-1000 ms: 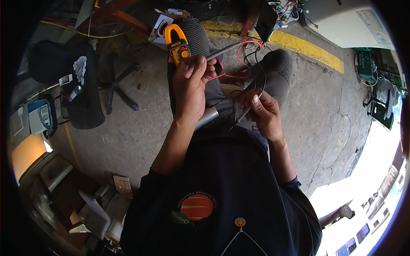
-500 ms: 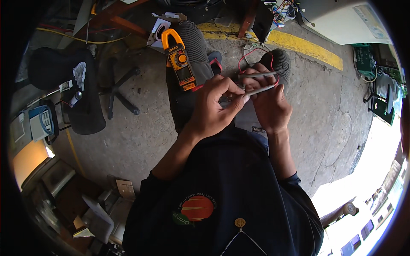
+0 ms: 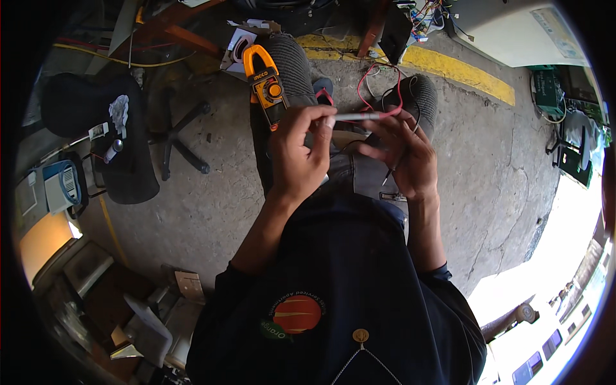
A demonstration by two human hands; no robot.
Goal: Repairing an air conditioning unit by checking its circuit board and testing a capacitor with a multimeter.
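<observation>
My left hand [image 3: 300, 151] pinches one end of a slim greyish test probe [image 3: 357, 117] between thumb and fingertips. A red lead [image 3: 399, 96] runs from the probe's other end, past my right hand's fingertips, and loops up over my knee. My right hand [image 3: 410, 157] is curled, its fingers partly blurred, round a second test probe [image 3: 388, 176] on a black lead; the thin tip sticks out below the fingers and most of its body is hidden. An orange and black clamp meter [image 3: 266, 83] lies on my left thigh, its lower end behind my left hand.
A small open box [image 3: 239, 48] stands beyond my left knee. To the left are a black office chair [image 3: 122, 160] carrying a can [image 3: 113, 149] and crumpled paper. Tangled wires [image 3: 423, 19] lie at the far right, near a pale cabinet [image 3: 507, 32]. A yellow stripe [image 3: 449, 67] crosses the concrete floor.
My left hand has moved slightly left, drawing the red-lead probe away from the other one. The second probe has swung from pointing sideways to pointing down in my right hand.
</observation>
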